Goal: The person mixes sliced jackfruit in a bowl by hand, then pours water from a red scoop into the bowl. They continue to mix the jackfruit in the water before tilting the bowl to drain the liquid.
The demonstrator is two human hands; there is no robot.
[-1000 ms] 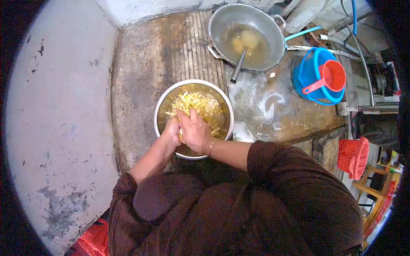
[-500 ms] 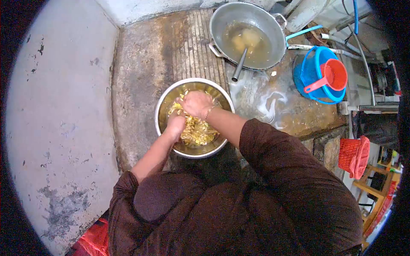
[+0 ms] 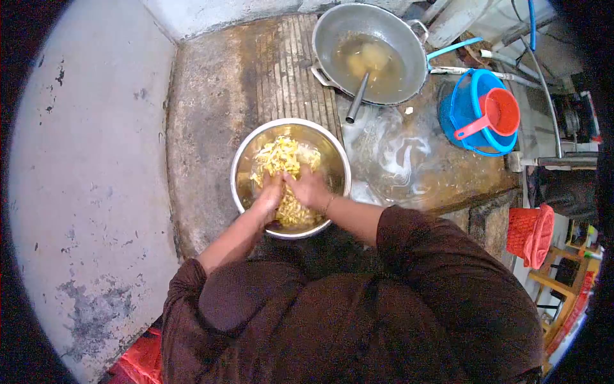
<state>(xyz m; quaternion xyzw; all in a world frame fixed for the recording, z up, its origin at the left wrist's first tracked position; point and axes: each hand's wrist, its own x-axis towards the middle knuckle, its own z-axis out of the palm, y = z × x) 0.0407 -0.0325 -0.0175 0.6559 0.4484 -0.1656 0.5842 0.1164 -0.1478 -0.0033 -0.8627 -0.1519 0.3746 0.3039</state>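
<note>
A steel mixing bowl (image 3: pixel 237 150) stands on the floor in front of me, holding chopped yellow and whitish pieces (image 3: pixel 280 152) whose kind I cannot make out. Inside it, my left hand (image 3: pixel 271 195) and my right hand (image 3: pixel 310 191) lie close together, thumbs toward each other. The fingers of both hands are stretched forward and apart into the pieces. Their tips are partly hidden and slightly blurred. One heap of pieces lies beyond the fingers, and more show between my wrists on the near side.
A large metal wok (image 3: pixel 326 38) with cloudy liquid and a dark-handled utensil (image 3: pixel 358 99) sits at upper right. Beside it are a blue bucket (image 3: pixel 457 105) and a red dipper (image 3: pixel 502 112). Foamy water wets the floor (image 3: pixel 396 153). A red basket (image 3: pixel 526 237) is farther right; a wall (image 3: pixel 96 160) rises left.
My right hand has drawn back toward me and now sits level beside my left hand. The pieces are heaped toward the far side of the bowl.
</note>
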